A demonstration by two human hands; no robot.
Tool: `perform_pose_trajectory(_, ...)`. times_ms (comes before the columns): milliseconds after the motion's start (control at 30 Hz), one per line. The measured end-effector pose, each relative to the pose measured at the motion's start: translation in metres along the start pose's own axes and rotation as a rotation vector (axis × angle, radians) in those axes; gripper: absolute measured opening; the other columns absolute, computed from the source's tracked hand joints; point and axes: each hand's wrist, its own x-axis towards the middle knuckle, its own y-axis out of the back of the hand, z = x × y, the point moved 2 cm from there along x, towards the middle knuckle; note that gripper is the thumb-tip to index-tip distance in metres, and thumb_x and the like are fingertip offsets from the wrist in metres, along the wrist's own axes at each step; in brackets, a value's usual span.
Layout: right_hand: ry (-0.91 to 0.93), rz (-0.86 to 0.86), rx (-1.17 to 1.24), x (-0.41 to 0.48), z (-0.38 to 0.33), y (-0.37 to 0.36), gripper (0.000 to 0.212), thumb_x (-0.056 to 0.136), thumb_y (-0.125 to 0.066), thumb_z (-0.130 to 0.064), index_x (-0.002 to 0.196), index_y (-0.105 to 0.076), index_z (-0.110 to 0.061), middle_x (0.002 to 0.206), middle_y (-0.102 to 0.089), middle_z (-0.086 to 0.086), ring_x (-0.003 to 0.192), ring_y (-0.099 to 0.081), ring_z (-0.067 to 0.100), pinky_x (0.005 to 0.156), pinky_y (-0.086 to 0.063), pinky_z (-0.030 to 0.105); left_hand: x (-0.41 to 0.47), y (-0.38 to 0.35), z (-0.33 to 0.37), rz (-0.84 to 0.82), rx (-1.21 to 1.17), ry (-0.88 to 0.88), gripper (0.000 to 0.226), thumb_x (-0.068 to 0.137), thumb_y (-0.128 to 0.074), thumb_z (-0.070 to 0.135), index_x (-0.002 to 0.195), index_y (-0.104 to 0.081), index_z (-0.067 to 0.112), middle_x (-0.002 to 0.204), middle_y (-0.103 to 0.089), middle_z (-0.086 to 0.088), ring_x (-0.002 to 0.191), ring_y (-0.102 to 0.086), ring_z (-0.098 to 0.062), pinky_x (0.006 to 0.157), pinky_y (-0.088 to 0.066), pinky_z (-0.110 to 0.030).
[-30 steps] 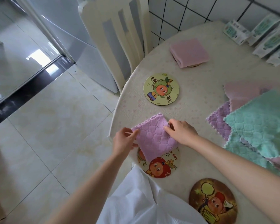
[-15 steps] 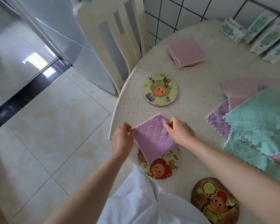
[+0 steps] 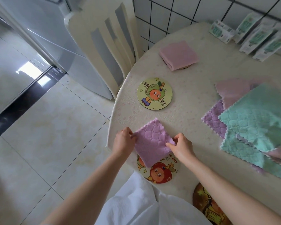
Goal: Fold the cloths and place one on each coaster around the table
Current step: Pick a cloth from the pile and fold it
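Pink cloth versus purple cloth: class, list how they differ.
The pink cloth looks smooth; the purple cloth is quilted. The pink cloth nearly hides the far coaster; the purple cloth overlaps only part of the red-character coaster. The pink cloth lies untouched; the left hand and right hand pinch the purple cloth. Both are folded squares.

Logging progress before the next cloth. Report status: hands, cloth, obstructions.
Left hand, right hand each pinch a corner of purple cloth. Cloth partly covers red-fruit coaster, not centred. Nothing in the way.
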Motion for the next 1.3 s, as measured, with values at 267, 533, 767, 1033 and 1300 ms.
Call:
perform_pose_trajectory(267, -0.058, -0.131, 0.064, 0.008, -0.004, 0.019, 0.028, 0.086, -0.064, -0.027, 0.107, -0.059, -0.009, 0.097, -0.062, 0.005, 0.084, -0.056, 0.017, 0.069, -0.046, 0.027, 0.017, 0.018, 0.01, -0.149, -0.178, 0.102, 0.011, 0.08, -0.068, 0.019, 0.088, -0.066, 0.012, 0.088, -0.064, -0.001, 0.077, -0.055, -0.015, 0.058, -0.043, -0.024)
perform_pose_trajectory(533, -0.006, -0.027, 0.236, 0.056, -0.042, 0.058, 0.021, 0.088, -0.063, -0.026, 0.104, -0.061, -0.013, 0.093, -0.064, 0.003, 0.089, -0.062, 0.023, 0.076, -0.051, 0.035, 0.084, 0.059, 0.053, -0.393, -0.761, 0.151, 0.021, 0.079, -0.072, 0.003, 0.091, -0.056, 0.005, 0.09, -0.065, -0.011, 0.08, -0.067, -0.023, 0.077, -0.059, -0.037)
perform_pose_trajectory(767, -0.105, -0.03, 0.578, 0.112, -0.076, 0.061, 0.014, 0.086, -0.058, -0.004, 0.098, -0.063, -0.011, 0.09, -0.062, 0.008, 0.072, -0.059, 0.02, 0.063, -0.051, 0.03, 0.151, 0.075, 0.083, -0.347, -0.77, 0.119, 0.028, 0.082, -0.069, 0.002, 0.108, -0.059, 0.002, 0.094, -0.065, -0.014, 0.078, -0.065, -0.023, 0.078, -0.057, -0.039)
perform_pose_trajectory(1033, -0.213, 0.078, 0.483, 0.143, -0.08, 0.05, 0.005, 0.08, -0.064, -0.01, 0.08, -0.065, -0.015, 0.078, -0.066, 0.008, 0.053, -0.057, 0.019, 0.059, -0.047, 0.031, 0.198, 0.063, 0.083, -0.184, -0.481, 0.097, 0.02, 0.075, -0.078, 0.011, 0.092, -0.067, 0.009, 0.091, -0.07, -0.014, 0.074, -0.067, -0.023, 0.076, -0.059, -0.038)
perform_pose_trajectory(1300, -0.149, 0.17, 0.221, 0.141, -0.074, 0.057, 0.026, 0.079, -0.072, -0.029, 0.096, -0.069, -0.01, 0.102, -0.069, 0.01, 0.1, -0.061, 0.027, 0.079, -0.043, 0.026, 0.196, 0.062, 0.094, 0.021, 0.083, -0.254, 0.025, 0.078, -0.074, 0.027, 0.096, -0.066, 0.012, 0.096, -0.067, -0.003, 0.087, -0.06, -0.021, 0.073, -0.047, -0.03)
